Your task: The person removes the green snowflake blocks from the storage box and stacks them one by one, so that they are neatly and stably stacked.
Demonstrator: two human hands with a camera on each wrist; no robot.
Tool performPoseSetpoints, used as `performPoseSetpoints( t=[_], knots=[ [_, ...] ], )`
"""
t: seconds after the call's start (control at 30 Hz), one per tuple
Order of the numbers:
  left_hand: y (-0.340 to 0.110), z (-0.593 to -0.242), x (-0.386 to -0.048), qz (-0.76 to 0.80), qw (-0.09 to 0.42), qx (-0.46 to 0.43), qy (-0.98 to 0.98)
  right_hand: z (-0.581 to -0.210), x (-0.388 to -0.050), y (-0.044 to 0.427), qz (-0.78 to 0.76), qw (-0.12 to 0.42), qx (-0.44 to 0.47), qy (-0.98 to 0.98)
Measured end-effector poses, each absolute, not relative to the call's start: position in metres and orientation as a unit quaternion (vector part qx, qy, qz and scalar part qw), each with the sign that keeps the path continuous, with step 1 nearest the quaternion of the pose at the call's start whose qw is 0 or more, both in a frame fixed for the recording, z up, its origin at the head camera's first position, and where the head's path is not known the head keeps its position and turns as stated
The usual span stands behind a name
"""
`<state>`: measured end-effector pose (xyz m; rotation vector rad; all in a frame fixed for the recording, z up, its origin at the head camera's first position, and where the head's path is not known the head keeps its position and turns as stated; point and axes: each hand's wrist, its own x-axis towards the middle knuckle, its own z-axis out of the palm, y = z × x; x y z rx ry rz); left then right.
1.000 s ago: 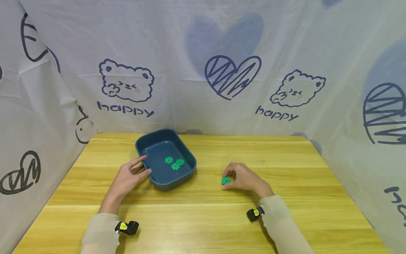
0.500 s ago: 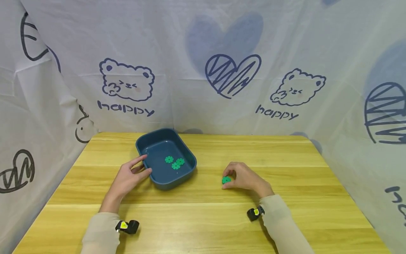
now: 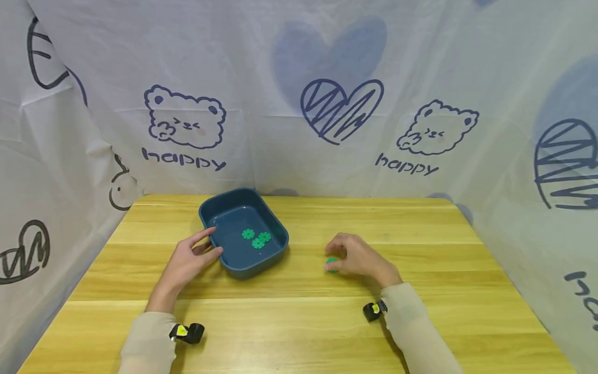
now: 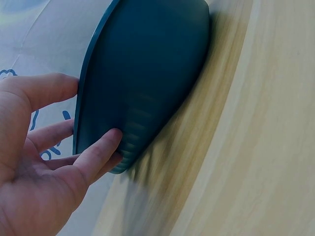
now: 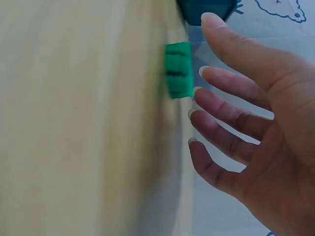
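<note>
On the table's right half sits a green notched disc (image 3: 332, 265), partly hidden behind the thumb of my right hand (image 3: 357, 256). From the side, in the right wrist view, this green piece (image 5: 179, 70) looks thick with dark notches; whether it is a stack I cannot tell. The relaxed fingers of my right hand (image 5: 246, 113) are spaced apart, off the piece. My left hand (image 3: 187, 262) rests its spread fingertips against the outer left side of a dark blue box (image 3: 252, 270). Inside lie three green discs (image 3: 258, 243), two overlapping.
The wooden table (image 3: 299, 327) reaches back to a white curtain (image 3: 261, 104) printed with bears and hearts. A curtain also hangs at either side. Each wrist carries a small black camera, such as the right wrist's camera (image 3: 372, 311).
My right fingers have let go of the green notched disc and lifted slightly away, leaving it on the table. My left hand and the box have stayed put.
</note>
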<state>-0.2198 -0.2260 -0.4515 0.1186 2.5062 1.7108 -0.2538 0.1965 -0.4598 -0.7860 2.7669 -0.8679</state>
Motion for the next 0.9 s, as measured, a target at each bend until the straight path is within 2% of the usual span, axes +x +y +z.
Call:
performPoseSetpoints(
  t=[0.6,0.9],
  knots=[
    [-0.226,-0.454,-0.220,0.554,0.049,0.041,0.830,-0.410,-0.279,0.137,-0.283,0.046,-0.333,0.898],
    [-0.227,-0.455,-0.221,0.557,0.047,0.042,0.828,-0.402,-0.296,0.091,-0.296,0.064,-0.380,0.874]
  ],
)
